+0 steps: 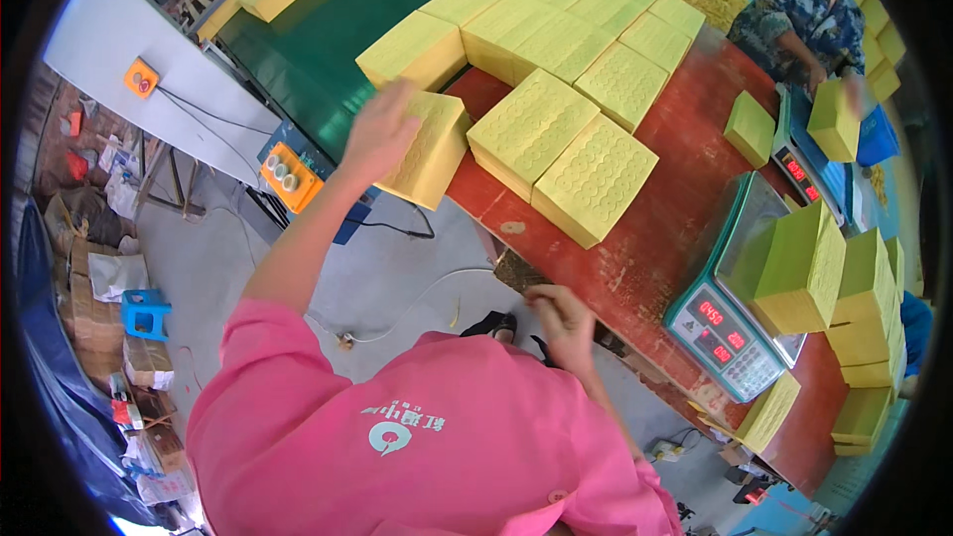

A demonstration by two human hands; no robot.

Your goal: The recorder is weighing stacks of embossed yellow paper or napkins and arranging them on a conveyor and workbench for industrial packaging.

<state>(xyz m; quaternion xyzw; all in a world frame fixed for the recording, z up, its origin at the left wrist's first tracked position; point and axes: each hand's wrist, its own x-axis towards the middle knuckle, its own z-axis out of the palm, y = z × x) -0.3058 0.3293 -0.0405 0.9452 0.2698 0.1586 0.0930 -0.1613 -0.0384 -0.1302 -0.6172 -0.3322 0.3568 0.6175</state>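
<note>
My left hand (382, 134) grips the left side of a yellow paper stack (429, 154), which juts over the near edge of the red table (645, 228). My right hand (566, 328) hangs in front of my body below the table edge. Its fingers are curled together, with nothing visible in them. Just right of the held stack, two stacks of yellow paper (596, 174) with stamped scalloped patterns lie side by side. Behind them, rows of similar stacks (556, 15) stand packed together, reaching onto the green surface (308, 60).
A digital scale (730, 337) carries a yellow stack (802, 268) at the right; more stacks (864, 318) are piled beyond. A masked co-worker (799, 15) handles a stack by a second scale (799, 174). Push-button boxes (288, 179) and a blue stool (146, 315) are at the left.
</note>
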